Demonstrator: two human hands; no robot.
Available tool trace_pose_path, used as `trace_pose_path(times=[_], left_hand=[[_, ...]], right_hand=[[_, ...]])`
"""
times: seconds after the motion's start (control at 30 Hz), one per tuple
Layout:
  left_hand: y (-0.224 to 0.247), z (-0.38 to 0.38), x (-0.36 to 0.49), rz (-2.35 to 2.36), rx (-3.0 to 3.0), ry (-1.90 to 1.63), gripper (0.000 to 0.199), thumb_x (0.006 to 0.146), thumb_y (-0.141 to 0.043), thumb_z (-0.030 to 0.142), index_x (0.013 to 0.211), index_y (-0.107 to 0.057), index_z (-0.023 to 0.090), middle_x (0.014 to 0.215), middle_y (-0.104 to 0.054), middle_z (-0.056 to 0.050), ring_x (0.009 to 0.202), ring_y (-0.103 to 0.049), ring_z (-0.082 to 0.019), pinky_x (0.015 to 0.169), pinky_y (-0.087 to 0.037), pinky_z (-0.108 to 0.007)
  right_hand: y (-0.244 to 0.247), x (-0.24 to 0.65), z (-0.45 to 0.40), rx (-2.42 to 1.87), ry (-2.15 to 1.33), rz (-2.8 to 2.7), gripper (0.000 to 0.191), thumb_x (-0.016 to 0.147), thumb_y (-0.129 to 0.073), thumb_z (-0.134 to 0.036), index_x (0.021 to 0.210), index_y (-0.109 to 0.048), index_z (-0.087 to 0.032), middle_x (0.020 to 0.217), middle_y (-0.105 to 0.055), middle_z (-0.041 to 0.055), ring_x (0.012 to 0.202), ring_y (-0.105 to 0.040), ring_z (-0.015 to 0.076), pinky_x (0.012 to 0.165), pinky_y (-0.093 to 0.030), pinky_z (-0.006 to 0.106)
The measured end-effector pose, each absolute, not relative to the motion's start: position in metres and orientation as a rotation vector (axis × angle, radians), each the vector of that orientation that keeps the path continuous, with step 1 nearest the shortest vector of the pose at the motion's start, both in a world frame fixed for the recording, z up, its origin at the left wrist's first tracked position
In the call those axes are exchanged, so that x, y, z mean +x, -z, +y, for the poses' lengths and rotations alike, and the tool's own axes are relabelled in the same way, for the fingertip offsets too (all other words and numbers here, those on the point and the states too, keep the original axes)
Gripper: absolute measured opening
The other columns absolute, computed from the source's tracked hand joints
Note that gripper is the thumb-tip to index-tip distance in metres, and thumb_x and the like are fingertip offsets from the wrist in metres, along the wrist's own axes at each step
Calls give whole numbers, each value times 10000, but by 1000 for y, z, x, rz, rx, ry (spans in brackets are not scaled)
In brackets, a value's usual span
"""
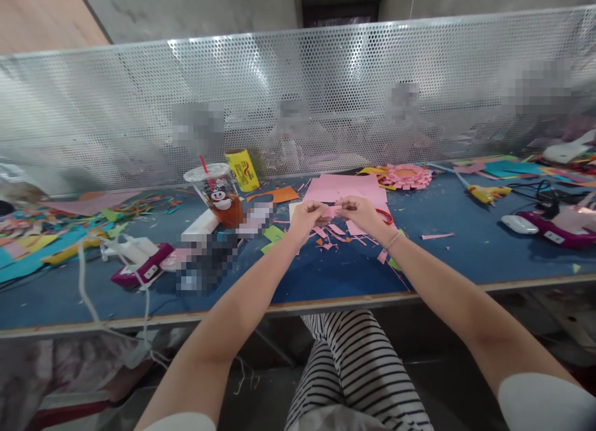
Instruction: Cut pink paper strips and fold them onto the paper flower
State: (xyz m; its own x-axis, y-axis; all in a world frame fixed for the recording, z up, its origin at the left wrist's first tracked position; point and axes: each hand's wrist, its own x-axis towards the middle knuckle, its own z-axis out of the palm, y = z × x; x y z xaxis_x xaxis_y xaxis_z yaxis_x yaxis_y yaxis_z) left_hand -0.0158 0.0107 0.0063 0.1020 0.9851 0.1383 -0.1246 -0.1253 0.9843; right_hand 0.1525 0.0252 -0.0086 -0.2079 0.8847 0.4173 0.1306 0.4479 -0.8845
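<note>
the left hand (308, 218) and the right hand (361, 212) both pinch a small pink piece (329, 212) between their fingertips, its length seeming to run crosswise from one to the other, neither clearly nearer. it's held above the worktop (298, 282), on the near side of a big pink sheet (349, 186), with a red loop (390, 216) just beside the right hand.

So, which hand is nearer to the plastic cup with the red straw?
Left. The left hand is to the right of the plastic cup; the right hand is farther right, across the pink paper piece.
</note>
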Motion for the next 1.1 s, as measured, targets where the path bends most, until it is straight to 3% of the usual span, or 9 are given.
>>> trace_pose_path(times=[0.13,0.3,0.53,0.7,0.93,1.1], left_hand=[[-6,10,-13,939,1184,-1253,342,553,-731,410,722,-585,149,568,-573,16,599,-629,-154,667,-530,-322],[-6,9,-13,870,1140,-1270,273,535,-751,300,673,-588,130,483,-488,58,479,-527,-75,723,-535,-369],[-5,12,-15,851,1196,-1261,292,512,-765,268,716,-622,116,664,-631,-23,666,-617,-119,768,-498,-321],[1,15,-15,876,1315,-1286,311,513,-768,288,744,-641,124,703,-643,-24,656,-595,-100,729,-477,-278],[5,18,-17,864,1401,-1329,351,512,-764,283,802,-641,128,764,-645,-39,677,-596,-114,697,-464,-266],[3,19,-19,901,1480,-1361,364,548,-738,277,867,-626,142,810,-625,-30,671,-552,-86,656,-439,-226]], right_hand=[[2,154,21,-938,-820,-1668,218,660,-647,-299,816,-617,-150,675,-637,16,576,-595,115,572,-494,257],[4,154,21,-882,-892,-1640,243,657,-652,-308,836,-609,-150,690,-642,21,624,-619,131,625,-509,281],[3,152,18,-839,-903,-1626,245,645,-653,-286,852,-606,-164,815,-657,34,768,-629,142,760,-499,313],[-1,150,15,-896,-887,-1583,302,625,-657,-292,890,-591,-164,928,-629,52,764,-603,132,725,-498,304],[6,150,23,-892,-782,-1599,401,600,-676,-314,955,-560,-167,909,-568,36,703,-542,106,665,-472,273],[8,149,21,-849,-768,-1623,455,612,-654,-282,1028,-491,-194,751,-512,-31,613,-494,88,567,-434,236]])
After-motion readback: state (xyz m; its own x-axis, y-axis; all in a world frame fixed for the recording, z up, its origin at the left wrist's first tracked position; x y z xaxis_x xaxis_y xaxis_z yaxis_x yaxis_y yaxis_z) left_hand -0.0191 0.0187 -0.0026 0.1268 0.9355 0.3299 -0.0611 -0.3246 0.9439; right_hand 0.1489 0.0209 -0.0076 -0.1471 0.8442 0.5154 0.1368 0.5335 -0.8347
